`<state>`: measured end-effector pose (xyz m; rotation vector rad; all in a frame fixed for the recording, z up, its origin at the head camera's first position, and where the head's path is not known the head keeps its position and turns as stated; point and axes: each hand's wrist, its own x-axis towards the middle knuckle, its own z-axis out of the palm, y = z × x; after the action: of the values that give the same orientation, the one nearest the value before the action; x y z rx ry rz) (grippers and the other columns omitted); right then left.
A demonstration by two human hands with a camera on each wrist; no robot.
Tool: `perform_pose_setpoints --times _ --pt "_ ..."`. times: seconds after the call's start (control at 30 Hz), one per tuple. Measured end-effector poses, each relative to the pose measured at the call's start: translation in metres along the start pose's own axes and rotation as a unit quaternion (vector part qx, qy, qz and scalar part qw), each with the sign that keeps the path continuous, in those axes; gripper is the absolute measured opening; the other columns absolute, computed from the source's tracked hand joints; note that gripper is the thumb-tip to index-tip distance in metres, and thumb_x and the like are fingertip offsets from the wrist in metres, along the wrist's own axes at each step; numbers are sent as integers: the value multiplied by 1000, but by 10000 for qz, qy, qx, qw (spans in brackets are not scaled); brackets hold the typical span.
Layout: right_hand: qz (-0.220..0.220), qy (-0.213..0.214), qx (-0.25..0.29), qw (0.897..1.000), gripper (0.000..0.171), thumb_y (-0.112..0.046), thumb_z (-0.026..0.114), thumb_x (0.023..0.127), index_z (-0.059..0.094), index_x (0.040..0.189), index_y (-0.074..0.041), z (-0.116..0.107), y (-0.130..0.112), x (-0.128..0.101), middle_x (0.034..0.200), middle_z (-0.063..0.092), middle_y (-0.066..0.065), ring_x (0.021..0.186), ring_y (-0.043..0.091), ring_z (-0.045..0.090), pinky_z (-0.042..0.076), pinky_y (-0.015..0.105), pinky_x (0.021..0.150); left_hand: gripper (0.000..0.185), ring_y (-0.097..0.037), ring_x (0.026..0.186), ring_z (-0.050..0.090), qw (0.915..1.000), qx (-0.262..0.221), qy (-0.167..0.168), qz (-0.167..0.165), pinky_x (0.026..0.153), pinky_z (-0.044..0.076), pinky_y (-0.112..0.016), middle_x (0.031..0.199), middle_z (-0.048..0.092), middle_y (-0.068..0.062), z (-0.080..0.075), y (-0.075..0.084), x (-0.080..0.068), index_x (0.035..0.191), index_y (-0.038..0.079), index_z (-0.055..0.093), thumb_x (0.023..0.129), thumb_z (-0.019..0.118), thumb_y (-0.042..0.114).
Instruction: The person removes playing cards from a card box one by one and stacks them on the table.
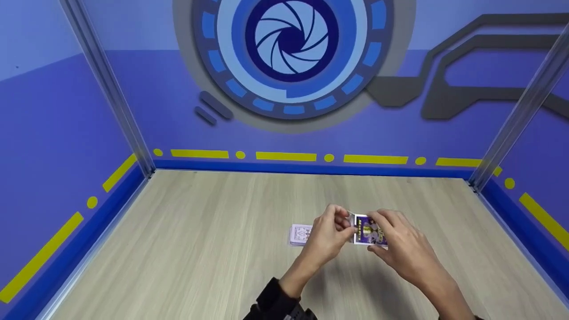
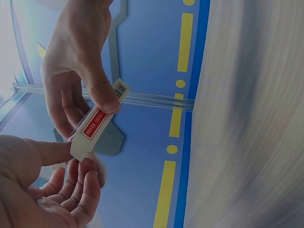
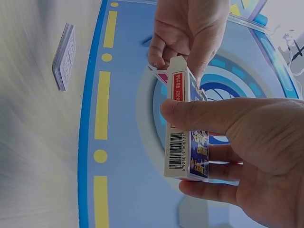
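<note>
- Head view shows both hands meeting just above the wooden table (image 1: 178, 249), with a small card box (image 1: 370, 230) between them.
- The right hand (image 1: 406, 251) grips the box around its body, thumb across the barcode side (image 3: 176, 156) and fingers curled behind.
- The left hand (image 1: 326, 238) pinches the box's end flap (image 3: 178, 64) with thumb and fingertips; its other fingers hang loosely curled.
- Judging by this, the step in hand is working the flap at the box's end; the next move likely calls for a steady hold by the right hand while the left eases the flap.
- The box's long axis runs from hand to hand, flap end pointing at the left hand.
- A loose deck of cards (image 1: 300, 234) lies flat on the table just beyond the left hand.
</note>
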<state>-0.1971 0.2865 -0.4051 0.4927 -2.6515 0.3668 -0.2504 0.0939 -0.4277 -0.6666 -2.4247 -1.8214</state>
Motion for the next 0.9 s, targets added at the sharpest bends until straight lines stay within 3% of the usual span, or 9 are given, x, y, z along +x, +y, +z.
perform_pose_setpoints --times 0.37,0.53,0.73,0.9 --pt "-119 119 -38 9999 76 -15 97 70 60 136 -9 1 0 -1 128 61 14 113 33 61 56 57 79 26 -4 82 58 9988 -381 -174 -242 69 50 -19 94 62 4 -3 -1 1 114 8 57 94 73 3" --pt "-7 26 -59 10000 75 -16 96 72 59 137 -7 1 2 0 129 60 16 114 34 61 56 58 81 29 -5 83 63 9981 -520 -28 -322 71 53 -22 93 69 2 -6 0 3 117 7 60 92 72 -2" --pt "86 41 -31 10000 75 -16 96 72 60 137 -5 2 4 0 128 61 16 114 34 60 56 57 79 37 -5 84 64 9990 -371 111 -200 73 53 -23 93 75 2 -11 2 4 127 6 62 92 68 -5" --pt "124 17 -7 9999 74 -17 95 73 60 137 -6 1 5 1 129 61 16 114 34 60 56 57 78 41 -6 79 58 9999 -3 159 8 65 47 -21 97 70 1 -16 5 4 130 8 66 92 61 -7"
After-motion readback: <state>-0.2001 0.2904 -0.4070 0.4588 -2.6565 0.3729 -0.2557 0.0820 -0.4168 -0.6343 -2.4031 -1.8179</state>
